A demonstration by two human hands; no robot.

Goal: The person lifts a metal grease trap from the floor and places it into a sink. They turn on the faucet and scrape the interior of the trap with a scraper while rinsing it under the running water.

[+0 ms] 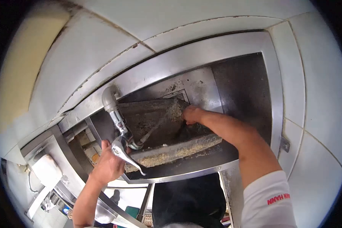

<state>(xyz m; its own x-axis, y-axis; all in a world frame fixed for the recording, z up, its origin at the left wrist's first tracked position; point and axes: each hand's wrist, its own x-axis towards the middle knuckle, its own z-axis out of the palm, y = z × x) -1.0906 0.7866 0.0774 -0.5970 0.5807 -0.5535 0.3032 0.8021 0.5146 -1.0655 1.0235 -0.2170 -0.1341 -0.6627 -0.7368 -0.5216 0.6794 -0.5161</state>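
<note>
My left hand (108, 164) is closed around a chrome spray tap (123, 146) with a long lever, at the left of the sink. A thin jet of water (152, 131) runs from its nozzle toward the upper right. A large grimy metal tray (140, 117) with a deep, box-like shape lies tilted in the sink, its rim (174, 151) crusted with yellowish residue. My right hand (192, 115) grips the tray's right end, where more residue sticks. The fingertips of both hands are partly hidden.
The stainless steel sink (201, 47) has a raised metal edge against white wall tiles (216, 22). A metal pipe (110, 99) carries the tap from the back edge. A square drain plate (184, 95) shows behind the tray. At lower left are a steel counter and a white item (46, 170).
</note>
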